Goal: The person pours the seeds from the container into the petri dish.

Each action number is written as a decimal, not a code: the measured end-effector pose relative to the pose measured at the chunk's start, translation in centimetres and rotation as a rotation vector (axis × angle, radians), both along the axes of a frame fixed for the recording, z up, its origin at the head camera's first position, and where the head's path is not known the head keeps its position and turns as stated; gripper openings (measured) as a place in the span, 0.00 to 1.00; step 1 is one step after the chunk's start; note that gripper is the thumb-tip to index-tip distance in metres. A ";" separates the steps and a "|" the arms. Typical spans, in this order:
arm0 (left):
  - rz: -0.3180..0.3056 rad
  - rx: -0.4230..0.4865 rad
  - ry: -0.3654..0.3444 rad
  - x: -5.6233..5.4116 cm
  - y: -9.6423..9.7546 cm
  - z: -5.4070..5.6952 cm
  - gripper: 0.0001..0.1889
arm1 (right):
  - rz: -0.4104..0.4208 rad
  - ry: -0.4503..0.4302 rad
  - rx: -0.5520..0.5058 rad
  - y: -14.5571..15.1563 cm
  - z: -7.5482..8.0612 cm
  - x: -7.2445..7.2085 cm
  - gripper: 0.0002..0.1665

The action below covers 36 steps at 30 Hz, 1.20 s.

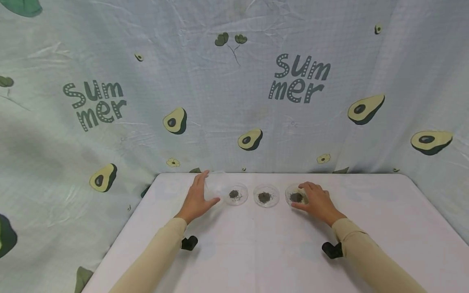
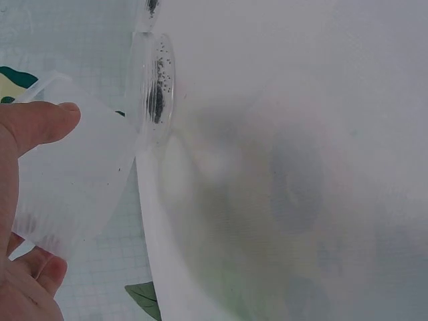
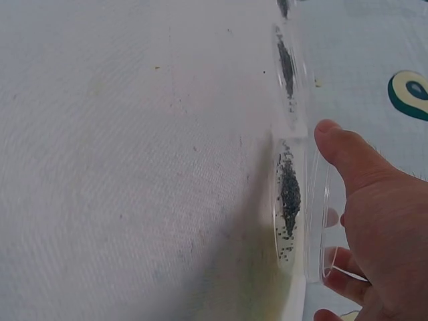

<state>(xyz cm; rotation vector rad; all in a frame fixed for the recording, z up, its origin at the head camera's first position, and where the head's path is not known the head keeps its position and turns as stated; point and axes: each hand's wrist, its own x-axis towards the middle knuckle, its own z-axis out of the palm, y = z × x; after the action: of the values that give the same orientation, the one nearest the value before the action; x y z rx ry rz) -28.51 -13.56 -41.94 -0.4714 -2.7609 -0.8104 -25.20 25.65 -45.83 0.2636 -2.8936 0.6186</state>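
Note:
Three clear petri dishes stand in a row near the table's far edge, each with a small heap of dark granules: the left dish (image 1: 236, 194), the middle dish (image 1: 266, 195) and the right dish (image 3: 289, 200). My left hand (image 1: 198, 201) grips a translucent, tapered plastic container (image 2: 73, 160) just left of the row, thumb on one side and fingers on the other. The container looks frosted, with a few dark specks on its wall. My right hand (image 1: 318, 201) spans the right dish, holding its rim between thumb (image 3: 334, 137) and fingertips.
The pale tabletop (image 1: 256, 252) has rounded far corners. Behind it hangs a light curtain (image 1: 220, 81) printed with avocados and lettering, close to the far edge. A black strap mount (image 1: 189, 243) is on the left wrist, and another black mount (image 1: 332, 250) is on the right.

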 end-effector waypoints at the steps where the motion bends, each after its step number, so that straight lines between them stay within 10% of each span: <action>1: 0.003 0.005 -0.006 0.0 -0.1 0.0 0.52 | 0.000 -0.004 0.000 -0.1 0.0 -0.1 0.39; 36: 0.094 0.086 -0.141 0.6 -2.0 -2.0 0.53 | 0.022 -0.044 0.034 -0.3 -0.5 -1.3 0.42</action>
<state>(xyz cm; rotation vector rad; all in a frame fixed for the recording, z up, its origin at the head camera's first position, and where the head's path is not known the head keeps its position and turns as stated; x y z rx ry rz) -27.87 -15.58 -43.91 -0.2761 -2.8356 -0.9694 -26.45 25.32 -46.37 0.2904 -2.9495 0.5863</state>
